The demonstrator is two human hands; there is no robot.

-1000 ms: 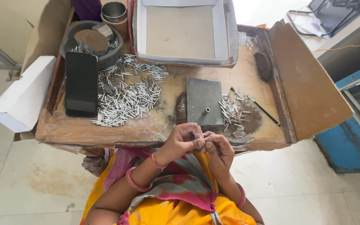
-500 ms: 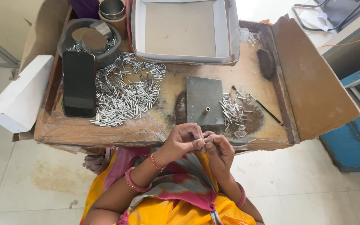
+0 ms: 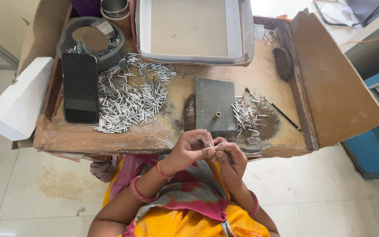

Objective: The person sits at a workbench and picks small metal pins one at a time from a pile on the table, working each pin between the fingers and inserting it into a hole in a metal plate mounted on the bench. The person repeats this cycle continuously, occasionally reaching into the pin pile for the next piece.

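1. Your left hand [image 3: 191, 148] and right hand [image 3: 230, 154] met just off the near edge of the work board [image 3: 110, 137], fingertips pinched together on something too small to identify.
2. The grey metal block [image 3: 214, 102] sat just beyond them.
3. The large pile of metal tubes [image 3: 130, 94] lay well left, beside the black phone [image 3: 80, 87].

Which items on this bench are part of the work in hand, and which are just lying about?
In use: left hand and right hand pinching something small, unclear what; heap of short silver metal tubes; grey metal block with brass peg.

Idle: black phone; white cardboard tray; thin black stick.
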